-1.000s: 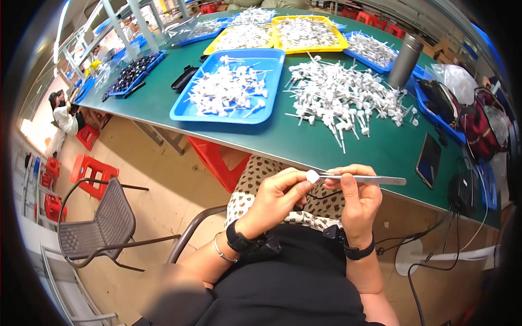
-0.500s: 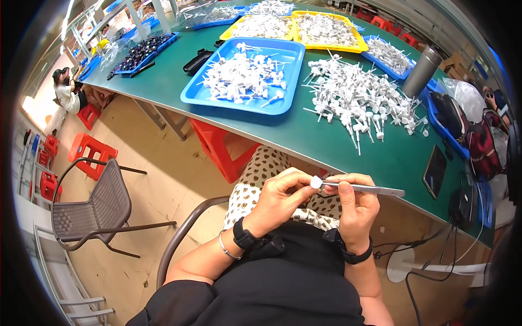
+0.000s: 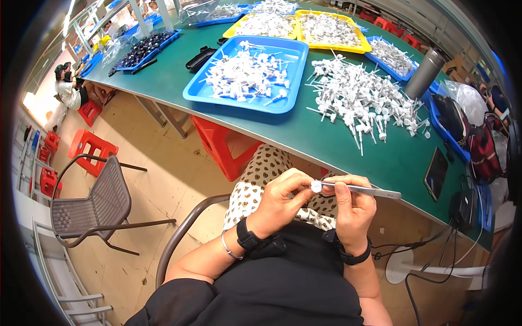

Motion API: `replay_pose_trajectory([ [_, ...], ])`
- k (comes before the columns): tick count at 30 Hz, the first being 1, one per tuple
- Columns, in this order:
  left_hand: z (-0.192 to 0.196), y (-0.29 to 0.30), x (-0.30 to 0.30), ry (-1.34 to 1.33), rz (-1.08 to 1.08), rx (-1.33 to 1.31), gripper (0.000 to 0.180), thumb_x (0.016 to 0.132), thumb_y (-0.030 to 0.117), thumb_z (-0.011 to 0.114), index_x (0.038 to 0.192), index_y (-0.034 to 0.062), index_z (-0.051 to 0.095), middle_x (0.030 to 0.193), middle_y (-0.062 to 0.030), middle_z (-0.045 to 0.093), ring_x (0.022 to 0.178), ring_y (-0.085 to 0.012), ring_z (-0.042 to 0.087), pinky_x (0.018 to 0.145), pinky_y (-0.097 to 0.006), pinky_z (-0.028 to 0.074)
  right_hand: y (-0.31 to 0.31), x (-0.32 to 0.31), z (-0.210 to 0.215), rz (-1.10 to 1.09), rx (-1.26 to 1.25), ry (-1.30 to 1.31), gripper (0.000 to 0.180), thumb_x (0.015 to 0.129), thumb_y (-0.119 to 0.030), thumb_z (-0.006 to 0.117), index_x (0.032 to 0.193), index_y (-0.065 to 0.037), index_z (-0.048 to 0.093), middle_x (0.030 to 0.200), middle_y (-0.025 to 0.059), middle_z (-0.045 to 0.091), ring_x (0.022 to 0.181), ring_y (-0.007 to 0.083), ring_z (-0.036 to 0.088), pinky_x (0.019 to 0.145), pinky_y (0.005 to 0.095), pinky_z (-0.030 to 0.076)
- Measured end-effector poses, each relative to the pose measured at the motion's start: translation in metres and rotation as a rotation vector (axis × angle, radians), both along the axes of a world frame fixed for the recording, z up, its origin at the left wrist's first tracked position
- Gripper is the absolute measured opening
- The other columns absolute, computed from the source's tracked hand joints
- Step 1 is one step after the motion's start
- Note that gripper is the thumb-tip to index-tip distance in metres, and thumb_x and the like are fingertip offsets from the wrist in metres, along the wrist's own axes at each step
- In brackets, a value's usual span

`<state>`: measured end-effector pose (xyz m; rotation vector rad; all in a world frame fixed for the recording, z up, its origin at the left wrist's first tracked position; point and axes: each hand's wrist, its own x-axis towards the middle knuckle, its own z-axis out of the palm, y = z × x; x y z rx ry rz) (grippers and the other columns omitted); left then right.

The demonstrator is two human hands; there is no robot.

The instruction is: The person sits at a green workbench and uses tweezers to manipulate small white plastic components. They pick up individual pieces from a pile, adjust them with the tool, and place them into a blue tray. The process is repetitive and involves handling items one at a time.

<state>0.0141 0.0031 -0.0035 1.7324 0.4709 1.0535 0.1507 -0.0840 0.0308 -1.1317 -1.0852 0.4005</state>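
Over my lap, my left hand point(image 3: 284, 200) pinches a small white plastic part with a round head point(image 3: 316, 186) between thumb and fingertips. My right hand point(image 3: 352, 205) grips a pair of metal tweezers point(image 3: 375, 191), their back end pointing right and their tips meeting the white part. The exact contact of the tips is too small to make out. Beyond my hands, a heap of similar white parts with thin stems point(image 3: 364, 98) lies loose on the green table point(image 3: 261, 127). A blue tray point(image 3: 190, 92) to its left holds more of them.
Yellow trays point(image 3: 359, 49) and another blue tray point(image 3: 410, 76) with white parts stand farther back. A grey metal flask point(image 3: 426, 73), a phone point(image 3: 436, 174) and bags point(image 3: 484, 144) are at the right. A red stool point(image 3: 217, 146) stands under the table; a brown chair point(image 3: 103, 201) is left.
The white part has turned slightly, so its round face shows more. The tweezers have shifted a little to the left. Both hands stay nearly in place.
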Motion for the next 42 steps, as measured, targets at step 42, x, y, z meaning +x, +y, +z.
replay_pose_trajectory([
  [42, -0.005, 0.0, 0.001, 0.03, 0.043, 0.126, 0.016, 0.085, -0.004, 0.071, 0.098, 0.0037, 0.069, 0.084, -0.0063, 0.06, 0.072, -0.0178, 0.063, 0.063, -0.03, 0.05, -0.002, 0.011, 0.012, 0.008, -0.1, -0.427, 0.004, 0.094, -0.002, 0.066, 0.094, 0.001, 0.068, 0.086, 0.0078, 0.07, 0.068, 0.0173, 0.065, 0.062, 0.0296, 0.05],
])
